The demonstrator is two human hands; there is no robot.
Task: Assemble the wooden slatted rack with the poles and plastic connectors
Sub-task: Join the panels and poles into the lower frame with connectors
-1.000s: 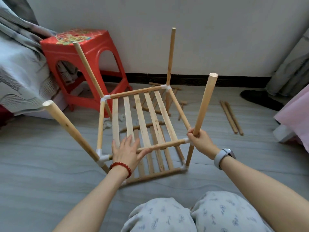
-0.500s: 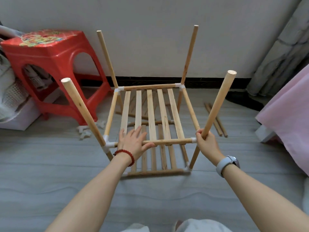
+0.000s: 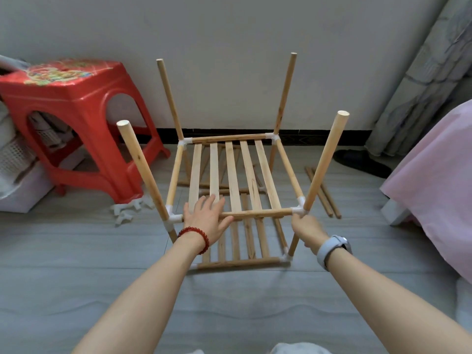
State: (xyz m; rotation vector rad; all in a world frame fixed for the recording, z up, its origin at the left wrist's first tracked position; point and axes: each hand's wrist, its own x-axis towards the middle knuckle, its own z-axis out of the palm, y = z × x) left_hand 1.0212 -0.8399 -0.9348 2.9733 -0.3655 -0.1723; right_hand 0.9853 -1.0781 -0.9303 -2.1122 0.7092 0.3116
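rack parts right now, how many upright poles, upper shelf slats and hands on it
upright poles: 4
upper shelf slats: 5
hands on the rack: 2, left hand flat on the slats, right hand gripping the near right pole
total: 11

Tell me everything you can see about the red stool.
The red stool is glossy moulded plastic with a colourful printed pattern on its seat, arched cut-outs between splayed legs. It stands upright on the grey floor, left of the rack, near the wall. Small white connectors lie at its near foot. Neither hand touches it.
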